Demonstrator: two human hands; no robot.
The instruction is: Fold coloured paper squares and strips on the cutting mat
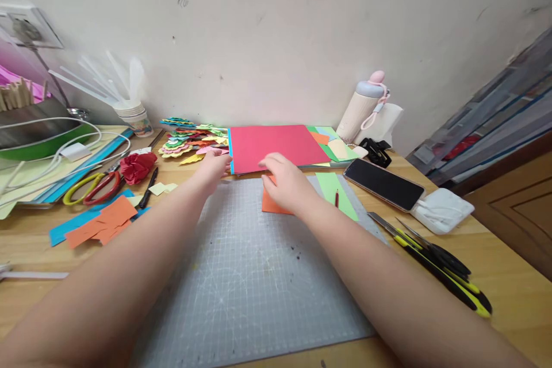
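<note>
A red sheet of paper (pixel 276 146) lies on a stack of coloured paper, with a blue strip (pixel 231 152) showing along its left side. My left hand (pixel 213 169) is beside that left edge, fingers stretched forward and apart; whether they touch the stack I cannot tell. My right hand (pixel 284 181) hovers over or rests on an orange piece of paper (pixel 276 206), its thumb and fingers apart near the red sheet's front edge. Beneath both lies a grey gridded cutting mat (pixel 259 276). On its right side is a light green strip (pixel 336 192) with a short pencil (pixel 337 198).
Layered paper flowers (pixel 190 141) stand left of the stack. Further left are scissors (pixel 101 184), a crumpled red flower (pixel 138 167), orange scraps (pixel 103 221) and a paper cup (pixel 134 118). At right lie a phone (pixel 383 184), a utility knife (pixel 444 267) and a bottle (pixel 361 109).
</note>
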